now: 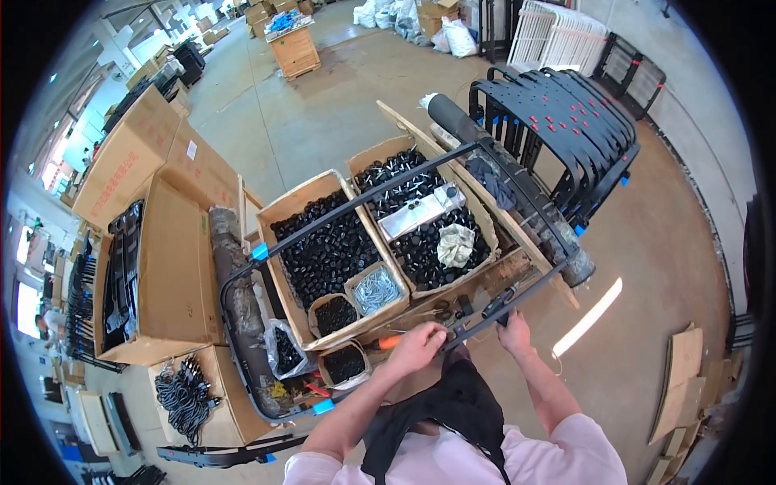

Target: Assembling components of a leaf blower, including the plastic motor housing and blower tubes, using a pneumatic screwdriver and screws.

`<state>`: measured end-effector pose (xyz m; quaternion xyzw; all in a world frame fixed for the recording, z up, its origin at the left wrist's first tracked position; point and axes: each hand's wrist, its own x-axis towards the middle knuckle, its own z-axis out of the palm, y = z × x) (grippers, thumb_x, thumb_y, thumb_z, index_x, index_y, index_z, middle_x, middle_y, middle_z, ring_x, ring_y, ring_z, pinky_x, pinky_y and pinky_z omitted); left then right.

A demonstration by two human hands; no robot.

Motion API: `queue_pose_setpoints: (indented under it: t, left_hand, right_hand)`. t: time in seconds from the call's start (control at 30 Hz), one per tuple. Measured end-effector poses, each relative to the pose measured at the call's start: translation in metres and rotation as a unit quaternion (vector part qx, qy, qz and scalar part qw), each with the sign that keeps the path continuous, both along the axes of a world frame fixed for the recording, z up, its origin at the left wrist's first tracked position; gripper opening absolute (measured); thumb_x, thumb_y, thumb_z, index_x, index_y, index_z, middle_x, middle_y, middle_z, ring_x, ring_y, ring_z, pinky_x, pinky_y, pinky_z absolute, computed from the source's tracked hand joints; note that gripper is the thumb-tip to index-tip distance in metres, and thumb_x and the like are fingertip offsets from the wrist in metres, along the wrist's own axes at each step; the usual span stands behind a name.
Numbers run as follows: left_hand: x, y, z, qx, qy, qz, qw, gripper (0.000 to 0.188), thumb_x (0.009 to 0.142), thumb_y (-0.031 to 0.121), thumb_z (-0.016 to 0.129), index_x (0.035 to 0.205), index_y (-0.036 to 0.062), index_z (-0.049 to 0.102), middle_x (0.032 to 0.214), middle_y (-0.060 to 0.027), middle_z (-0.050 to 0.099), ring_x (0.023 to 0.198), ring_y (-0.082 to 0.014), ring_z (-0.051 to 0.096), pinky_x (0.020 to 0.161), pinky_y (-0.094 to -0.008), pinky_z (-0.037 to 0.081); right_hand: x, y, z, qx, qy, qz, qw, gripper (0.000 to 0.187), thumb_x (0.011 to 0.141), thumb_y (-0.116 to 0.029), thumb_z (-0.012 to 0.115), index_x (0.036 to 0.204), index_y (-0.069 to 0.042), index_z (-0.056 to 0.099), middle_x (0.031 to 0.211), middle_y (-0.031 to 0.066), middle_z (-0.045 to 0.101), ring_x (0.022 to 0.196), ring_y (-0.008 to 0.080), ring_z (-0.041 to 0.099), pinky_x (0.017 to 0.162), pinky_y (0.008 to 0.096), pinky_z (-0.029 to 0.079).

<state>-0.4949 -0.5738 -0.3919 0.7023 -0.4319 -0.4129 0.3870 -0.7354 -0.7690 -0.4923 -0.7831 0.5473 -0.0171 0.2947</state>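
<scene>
A black tubular metal frame (356,200) lies across the workbench and its boxes. Along its near side, my left hand (422,346) is closed, fingertips pinched together beside the tube; whatever they hold is too small to make out. My right hand (515,335) is wrapped round the dark grip of a black hand tool (498,304), which lies against the frame's near right tube. Its exact kind is unclear. An orange-handled tool (390,343) rests just left of my left hand. Blue tape (260,252) marks parts of the frame.
A wooden box (264,230) holds black caps and a small carton of silver screws (377,291). Right of it, a carton (486,222) contains black-headed bolts and a crumpled white cloth (456,246). Black frames (558,101) stand stacked at the far right; a large cardboard box (184,275) is left.
</scene>
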Motion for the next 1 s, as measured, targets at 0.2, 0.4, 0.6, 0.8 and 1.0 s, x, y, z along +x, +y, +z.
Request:
queue_pose_setpoints:
  t: [0.2, 0.4, 0.6, 0.8, 1.0]
  left_hand:
    - [0.045, -0.120, -0.038, 0.032, -0.282, 0.035, 0.958, 0.023, 0.098, 0.027, 0.067, 0.110, 0.0069, 0.071, 0.098, -0.0146, 0.071, 0.097, -0.0334, 0.070, 0.084, -0.0485, 0.055]
    - [0.091, -0.195, -0.094, 0.124, -0.478, -0.012, 0.870, 0.028, 0.095, 0.026, 0.070, 0.119, 0.0124, 0.067, 0.110, -0.0142, 0.070, 0.105, -0.0344, 0.068, 0.089, -0.0483, 0.052]
    - [0.106, -0.220, -0.140, 0.251, -0.493, -0.031, 0.833, 0.026, 0.095, 0.026, 0.069, 0.116, 0.0124, 0.060, 0.105, -0.0118, 0.069, 0.096, -0.0298, 0.073, 0.086, -0.0440, 0.054]
    - [0.110, -0.227, -0.152, 0.198, -0.532, -0.021, 0.823, 0.012, 0.097, 0.017, 0.061, 0.106, 0.0111, 0.059, 0.099, -0.0105, 0.067, 0.088, -0.0279, 0.073, 0.080, -0.0416, 0.055]
    - [0.109, -0.204, -0.142, 0.179, -0.529, -0.021, 0.829, 0.010, 0.096, 0.012, 0.057, 0.106, 0.0090, 0.057, 0.100, -0.0133, 0.063, 0.092, -0.0304, 0.069, 0.081, -0.0432, 0.054]
  right_hand:
    - [0.032, -0.095, -0.055, -0.013, 0.012, 0.045, 0.999, 0.073, 0.085, -0.012, 0.074, 0.151, -0.010, 0.043, 0.134, 0.0298, 0.057, 0.117, 0.0489, 0.064, 0.099, 0.0506, 0.055]
    - [0.021, -0.132, -0.080, 0.052, 0.047, 0.072, 0.995, 0.074, 0.086, -0.014, 0.077, 0.149, -0.004, 0.041, 0.138, 0.0326, 0.055, 0.116, 0.0500, 0.063, 0.100, 0.0518, 0.055]
    - [-0.003, -0.130, -0.044, 0.081, 0.062, 0.160, 0.982, 0.068, 0.090, -0.022, 0.072, 0.149, -0.004, 0.043, 0.135, 0.0276, 0.060, 0.113, 0.0473, 0.066, 0.097, 0.0526, 0.056]
    - [-0.050, -0.135, 0.080, 0.222, 0.177, 0.343, 0.895, 0.039, 0.095, -0.035, 0.066, 0.121, -0.005, 0.067, 0.113, 0.0204, 0.073, 0.105, 0.0413, 0.070, 0.092, 0.0516, 0.056]
    - [0.084, -0.166, 0.161, 0.203, -0.114, 0.332, 0.914, 0.025, 0.094, -0.028, 0.066, 0.105, -0.007, 0.074, 0.090, 0.0179, 0.073, 0.092, 0.0401, 0.071, 0.081, 0.0477, 0.056]
